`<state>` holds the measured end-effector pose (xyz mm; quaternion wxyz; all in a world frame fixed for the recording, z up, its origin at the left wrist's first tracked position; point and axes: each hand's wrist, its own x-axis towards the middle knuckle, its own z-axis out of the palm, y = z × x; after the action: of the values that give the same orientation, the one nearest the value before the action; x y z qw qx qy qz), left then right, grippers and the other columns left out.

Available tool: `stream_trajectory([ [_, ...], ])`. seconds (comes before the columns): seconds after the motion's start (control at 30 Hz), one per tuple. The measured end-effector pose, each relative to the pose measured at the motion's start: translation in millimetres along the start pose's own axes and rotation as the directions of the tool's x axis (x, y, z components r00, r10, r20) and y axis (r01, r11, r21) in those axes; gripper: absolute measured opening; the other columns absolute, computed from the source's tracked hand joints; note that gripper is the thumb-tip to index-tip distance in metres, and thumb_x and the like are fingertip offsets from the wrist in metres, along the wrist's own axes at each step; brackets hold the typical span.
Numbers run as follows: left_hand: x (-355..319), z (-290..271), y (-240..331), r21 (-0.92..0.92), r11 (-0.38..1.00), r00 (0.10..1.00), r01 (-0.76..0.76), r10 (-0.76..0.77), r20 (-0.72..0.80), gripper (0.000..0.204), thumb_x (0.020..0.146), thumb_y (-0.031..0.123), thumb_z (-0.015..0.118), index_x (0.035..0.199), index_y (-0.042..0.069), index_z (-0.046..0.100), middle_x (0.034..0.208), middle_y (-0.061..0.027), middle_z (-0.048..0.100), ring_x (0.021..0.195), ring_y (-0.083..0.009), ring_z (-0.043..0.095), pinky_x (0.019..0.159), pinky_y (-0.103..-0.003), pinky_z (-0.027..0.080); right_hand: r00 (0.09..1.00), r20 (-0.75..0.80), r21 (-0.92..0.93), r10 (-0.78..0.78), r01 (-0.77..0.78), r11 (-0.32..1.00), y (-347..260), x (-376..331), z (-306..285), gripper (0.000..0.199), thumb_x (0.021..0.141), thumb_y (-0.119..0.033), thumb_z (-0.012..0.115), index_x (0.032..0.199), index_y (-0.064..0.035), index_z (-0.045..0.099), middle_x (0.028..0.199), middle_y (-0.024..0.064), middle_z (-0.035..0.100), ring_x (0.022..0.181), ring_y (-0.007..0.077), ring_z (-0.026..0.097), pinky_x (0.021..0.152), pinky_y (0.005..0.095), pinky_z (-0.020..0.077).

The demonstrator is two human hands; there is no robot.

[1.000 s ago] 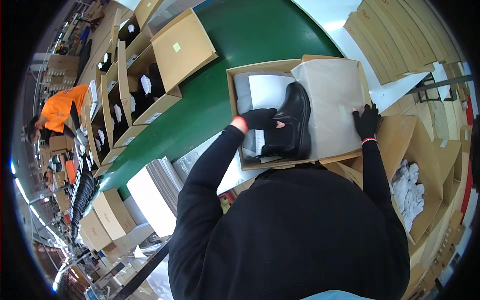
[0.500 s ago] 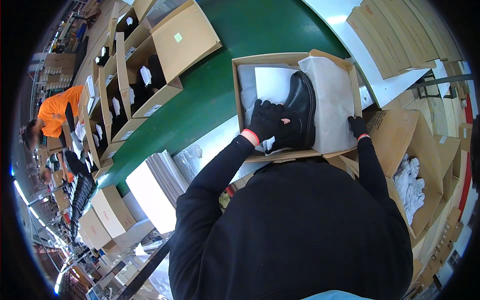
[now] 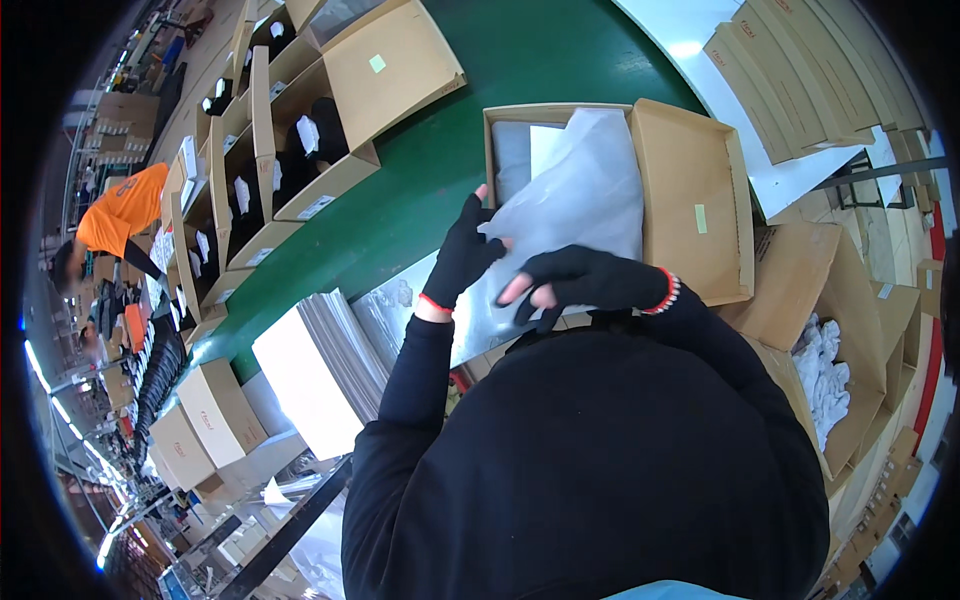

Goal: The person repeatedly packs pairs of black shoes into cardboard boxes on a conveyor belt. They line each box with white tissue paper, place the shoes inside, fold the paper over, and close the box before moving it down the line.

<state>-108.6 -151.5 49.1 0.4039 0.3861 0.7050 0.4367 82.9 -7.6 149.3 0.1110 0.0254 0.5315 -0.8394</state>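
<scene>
An open cardboard shoe box lies on the green belt in front of me. A sheet of white tissue paper is folded across its left half and hides what is inside. My left hand, in a black fingerless glove with a red cuff, grips the paper's left edge by the box's front corner. My right hand, gloved the same way, lies flat on the paper's near edge with its fingers spread toward the left.
More open boxes with black boots line the belt at upper left. A stack of white sheets and closed boxes sit at my left. Flat cartons are stacked upper right. A carton of white paper wads stands at right. A person in orange works far left.
The black boot seen in the box earlier is now covered by the tissue paper. My right hand came from the box's right edge to the paper's near edge.
</scene>
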Motion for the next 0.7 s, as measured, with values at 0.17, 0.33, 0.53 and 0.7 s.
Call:
stream_trajectory([
  [0.17,-16.7,1.3,-8.1,0.138,0.988,0.979,0.070,-0.041,-0.197,0.096,0.071,0.001,0.073,0.150,0.008,0.019,0.115,-0.0138,0.059,0.065,-0.0166,0.063,0.064,-0.031,0.051,0.735,-0.461,-0.831,-0.498,-0.161,0.532,60.4,-30.6,-51.7,0.043,0.085,-0.021,0.069,0.124,-0.0082,0.056,0.128,0.0138,0.056,0.120,0.0299,0.053,0.099,0.0372,0.0409],
  [0.33,-42.7,19.4,11.0,0.495,0.869,0.910,0.030,0.182,-0.373,0.099,0.068,0.005,0.076,0.150,0.011,0.020,0.124,-0.0123,0.050,0.069,-0.0197,0.063,0.060,-0.033,0.050,0.865,-0.176,-0.984,-0.471,-0.148,0.096,78.6,38.7,-93.6,0.064,0.084,-0.039,0.067,0.139,-0.0163,0.044,0.149,0.0178,0.032,0.137,0.0422,0.027,0.108,0.0601,0.0214],
  [0.53,-89.4,50.3,45.5,0.550,0.835,0.988,0.019,0.070,-0.140,0.063,0.081,0.032,0.070,0.135,0.011,0.043,0.120,-0.0122,0.055,0.079,-0.0338,0.066,0.064,-0.041,0.051,0.942,-0.285,-0.908,-0.177,-0.324,-0.264,91.4,137.3,-127.4,0.080,0.078,-0.058,0.062,0.139,-0.0100,0.043,0.153,0.0192,0.023,0.141,0.0421,0.019,0.107,0.0661,0.0151],
  [0.7,-103.6,66.6,9.9,0.565,0.821,0.997,0.076,-0.049,-0.061,0.043,0.086,0.039,0.064,0.118,0.011,0.057,0.102,-0.0097,0.066,0.081,-0.0295,0.067,0.068,-0.042,0.052,0.940,-0.170,-0.952,-0.295,-0.234,-0.198,83.1,138.9,-142.1,0.068,0.081,-0.053,0.062,0.133,-0.0106,0.049,0.150,0.0168,0.031,0.140,0.0370,0.025,0.108,0.0657,0.0150],
])
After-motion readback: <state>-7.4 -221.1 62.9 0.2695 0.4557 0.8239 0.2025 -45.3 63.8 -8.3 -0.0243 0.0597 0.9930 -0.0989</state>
